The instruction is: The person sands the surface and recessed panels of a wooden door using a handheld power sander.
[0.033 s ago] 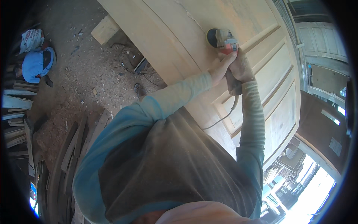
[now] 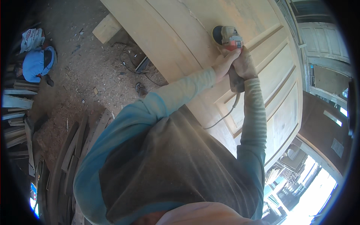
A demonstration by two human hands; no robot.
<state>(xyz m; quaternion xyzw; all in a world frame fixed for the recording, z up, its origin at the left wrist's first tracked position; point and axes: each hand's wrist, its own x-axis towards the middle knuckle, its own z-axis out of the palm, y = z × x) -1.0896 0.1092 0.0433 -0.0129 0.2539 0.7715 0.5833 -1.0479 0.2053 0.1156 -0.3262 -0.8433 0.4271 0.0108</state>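
Note:
An angle grinder [image 2: 229, 34] with a round sanding disc [image 2: 216, 36] is at work height over a pale wooden panelled door [image 2: 180, 33]. The disc's edge is tilted at the wood; whether it touches cannot be made out. My right hand [image 2: 244, 66] is wrapped round the grinder's body. From the left, my left hand [image 2: 224, 63] is closed on the grinder near its head, its thumb toward the red part. The grinder's rear end sticks out below my hands, and its cord [image 2: 229, 113] runs down across the door.
A wooden block [image 2: 107, 29] juts out beside the door's left edge. Wood shavings and a dark cable [image 2: 131, 69] lie on the floor. Several boards [image 2: 69, 157] lean at lower left. A person in blue [image 2: 35, 65] bends down at far left. More doors [image 2: 318, 37] stand at right.
The grinder and both my hands have shifted slightly up and to the right over the door. My grip on it looks the same.

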